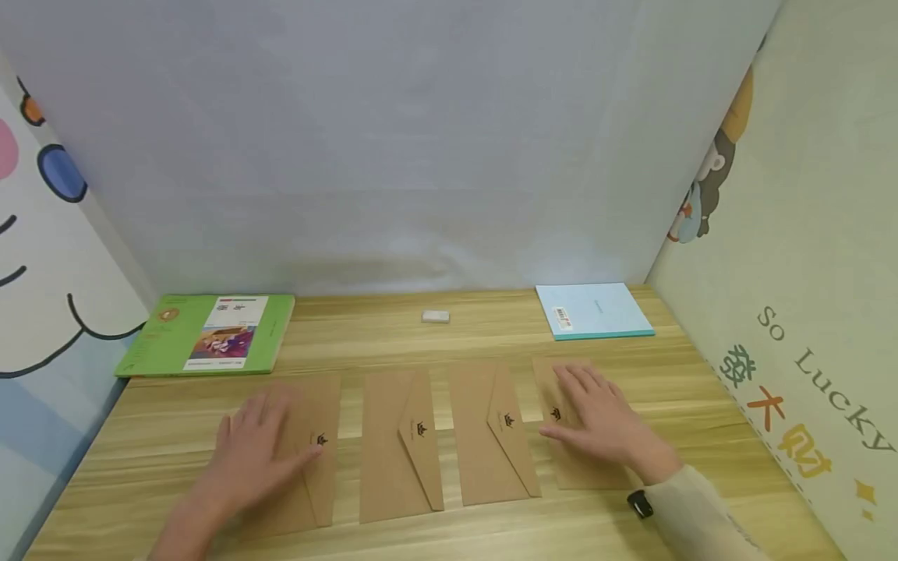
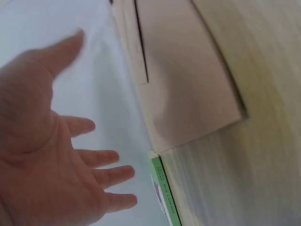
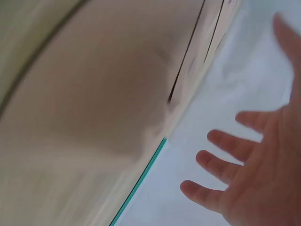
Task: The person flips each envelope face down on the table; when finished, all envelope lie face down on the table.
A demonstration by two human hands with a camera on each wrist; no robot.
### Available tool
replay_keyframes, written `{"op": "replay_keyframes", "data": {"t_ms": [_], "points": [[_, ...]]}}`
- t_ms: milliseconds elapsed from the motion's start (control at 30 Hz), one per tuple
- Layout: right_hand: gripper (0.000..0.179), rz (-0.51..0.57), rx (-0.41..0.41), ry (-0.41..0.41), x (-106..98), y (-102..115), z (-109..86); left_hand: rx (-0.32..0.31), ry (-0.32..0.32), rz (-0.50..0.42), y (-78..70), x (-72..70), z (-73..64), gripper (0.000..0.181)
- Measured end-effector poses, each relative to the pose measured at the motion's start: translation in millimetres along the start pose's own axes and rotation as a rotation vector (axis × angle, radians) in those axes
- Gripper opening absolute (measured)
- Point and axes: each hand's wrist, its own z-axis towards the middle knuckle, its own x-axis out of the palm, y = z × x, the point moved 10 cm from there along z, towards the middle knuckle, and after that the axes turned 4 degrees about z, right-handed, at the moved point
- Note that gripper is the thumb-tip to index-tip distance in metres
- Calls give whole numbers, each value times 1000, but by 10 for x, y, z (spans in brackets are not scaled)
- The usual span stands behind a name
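In the head view, four brown envelopes lie side by side in a row on your wooden table [image 1: 393, 335], each with a small black crown mark. Your left hand [image 1: 256, 444] is over the leftmost envelope [image 1: 319, 491], fingers loosely extended, thumb out towards its crown. Your right hand [image 1: 603, 417] is over the rightmost envelope [image 1: 592, 471], fingers spread, thumb pointing inward. Neither hand grips anything. Between them lie the second envelope [image 1: 386, 444] and the third envelope [image 1: 480, 444], their flaps along the right side. Behind the row you have a green book [image 1: 273, 335] at the left, a small eraser [image 1: 435, 316] near the middle and a pale blue book [image 1: 596, 312] at the right. A pale sleeve [image 1: 694, 506] covers your right forearm, a small black object [image 1: 640, 504] at its cuff.

In the left wrist view, your palm shows with fingers and thumb apart, holding nothing; a brown envelope lies flat beside it, near the green book's spine.

In the right wrist view, your fingers are likewise spread and hold nothing. A blurred envelope fills much of the left side, near the blue book's teal edge.
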Motion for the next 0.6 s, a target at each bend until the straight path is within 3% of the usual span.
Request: {"op": "replay_keyframes", "data": {"t_ms": [67,167,300,500,600], "points": [[92,31,-11,-33,-18,84,53,-27,-25,-63,62,-35,8,88],[83,62,-34,-65,-22,274,154,-114,6,-115,185,-59,-5,85],[74,95,-67,-59,23,595,292,-218,82,-89,347,-60,-52,84],[69,157,-108,23,162,1063,449,-272,173,-121,473,4,-52,80],[68,198,-114,75,276,1261,514,-279,193,-186,496,47,-62,56]]}}
